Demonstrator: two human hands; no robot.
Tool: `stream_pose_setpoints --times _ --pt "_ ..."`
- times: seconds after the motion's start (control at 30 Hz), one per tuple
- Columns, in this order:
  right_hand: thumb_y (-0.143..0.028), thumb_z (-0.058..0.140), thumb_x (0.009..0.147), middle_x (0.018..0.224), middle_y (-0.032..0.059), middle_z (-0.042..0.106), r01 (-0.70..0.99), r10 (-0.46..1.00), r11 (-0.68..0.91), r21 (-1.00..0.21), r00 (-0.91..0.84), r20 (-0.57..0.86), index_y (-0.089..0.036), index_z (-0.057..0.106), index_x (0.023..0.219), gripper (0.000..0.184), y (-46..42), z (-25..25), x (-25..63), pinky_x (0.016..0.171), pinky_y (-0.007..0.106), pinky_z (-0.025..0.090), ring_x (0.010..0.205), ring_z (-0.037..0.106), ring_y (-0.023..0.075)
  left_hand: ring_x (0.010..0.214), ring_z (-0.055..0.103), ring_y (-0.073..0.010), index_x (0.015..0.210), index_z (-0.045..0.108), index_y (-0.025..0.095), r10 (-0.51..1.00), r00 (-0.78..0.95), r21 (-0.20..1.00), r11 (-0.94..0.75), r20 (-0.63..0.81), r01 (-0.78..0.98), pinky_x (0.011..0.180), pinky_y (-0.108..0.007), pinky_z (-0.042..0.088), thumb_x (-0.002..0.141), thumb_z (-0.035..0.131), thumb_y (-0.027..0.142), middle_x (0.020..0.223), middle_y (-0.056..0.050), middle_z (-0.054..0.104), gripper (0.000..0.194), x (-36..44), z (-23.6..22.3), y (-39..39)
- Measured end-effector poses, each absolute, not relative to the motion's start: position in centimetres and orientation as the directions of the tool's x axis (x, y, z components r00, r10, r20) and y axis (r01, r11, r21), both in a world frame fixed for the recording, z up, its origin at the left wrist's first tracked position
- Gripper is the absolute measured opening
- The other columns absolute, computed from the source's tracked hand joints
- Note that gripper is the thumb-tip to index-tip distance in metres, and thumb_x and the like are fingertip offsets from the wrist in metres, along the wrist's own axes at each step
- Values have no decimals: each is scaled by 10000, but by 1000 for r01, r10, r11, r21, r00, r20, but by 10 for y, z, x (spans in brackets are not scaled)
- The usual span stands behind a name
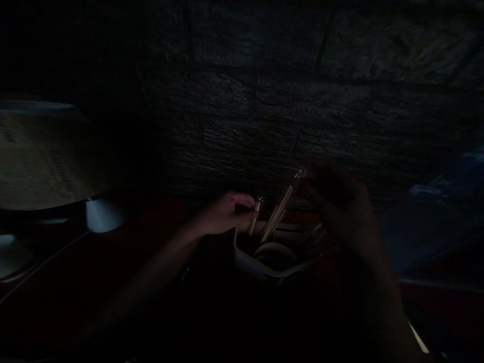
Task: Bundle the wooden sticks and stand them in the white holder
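Note:
The scene is very dark. A light box (247, 259) with an open top stands before me, holding several thin wooden sticks and a round-rimmed item (276, 247). At its left side, my left hand (226, 214) is closed, thumb and fingers pinching a wrapped chopstick set (254, 224) that stands in the box. My right hand (348, 206), above the box's right side, is closed around the shiny wrapped top of longer chopsticks (278, 214). Their lower ends slant down into the box. Shadow hides most of the right fingers and the box's bottom.
A rough stone-block wall (242, 98) rises behind the box. To the left are a brown printed package (49, 161), a pale cone-shaped thing (104, 216) and another pale rounded object (13, 254). A bluish, plastic-looking thing (431, 227) stands at the right.

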State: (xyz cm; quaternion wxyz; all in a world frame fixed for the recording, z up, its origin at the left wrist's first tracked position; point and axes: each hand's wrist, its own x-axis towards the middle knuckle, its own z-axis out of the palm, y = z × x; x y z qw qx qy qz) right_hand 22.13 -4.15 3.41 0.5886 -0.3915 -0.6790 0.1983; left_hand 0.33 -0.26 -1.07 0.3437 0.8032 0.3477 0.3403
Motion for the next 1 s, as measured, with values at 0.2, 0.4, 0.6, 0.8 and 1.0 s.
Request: stream_pose_setpoints --times 0.2,0.4,0.6,0.8,1.0 --pt "-265 682 815 998 35 712 383 722 615 -689 78 687 -248 648 1141 328 -51 39 225 775 309 571 916 693 204 931 674 -171 933 682 123 767 554 787 -544 325 291 877 -291 495 822 618 189 975 -70 731 144 5 -14 -1" --pt "-206 621 814 909 84 737 687 851 485 -541 -230 472 -195 667 1087 277 -34 28 232 652 336 549 775 707 240 946 669 -171 925 676 122 787 515 808 -525 340 269 890 -311 494 819 632 197 970 -69 725 136 13 -22 1" --pt "-241 655 802 987 127 739 817 805 500 -286 -317 501 -184 679 1090 294 -30 20 225 653 343 520 830 704 281 952 672 -171 939 672 124 777 528 813 -528 344 246 888 -320 500 814 636 176 981 -73 729 140 20 -24 -2" --pt "-244 619 842 960 85 749 743 837 533 -404 -391 384 -215 678 1080 247 -28 13 216 685 326 516 840 706 246 931 686 -188 909 693 126 761 559 821 -524 330 229 873 -319 506 815 626 180 964 -76 746 127 19 -23 -2" --pt "-210 644 814 1017 66 723 432 811 567 -701 -439 385 -213 613 1140 327 -21 5 205 792 323 547 916 700 199 889 687 -198 871 689 109 760 584 804 -522 286 286 811 -292 507 825 623 213 923 -69 745 132 1 -9 -2"
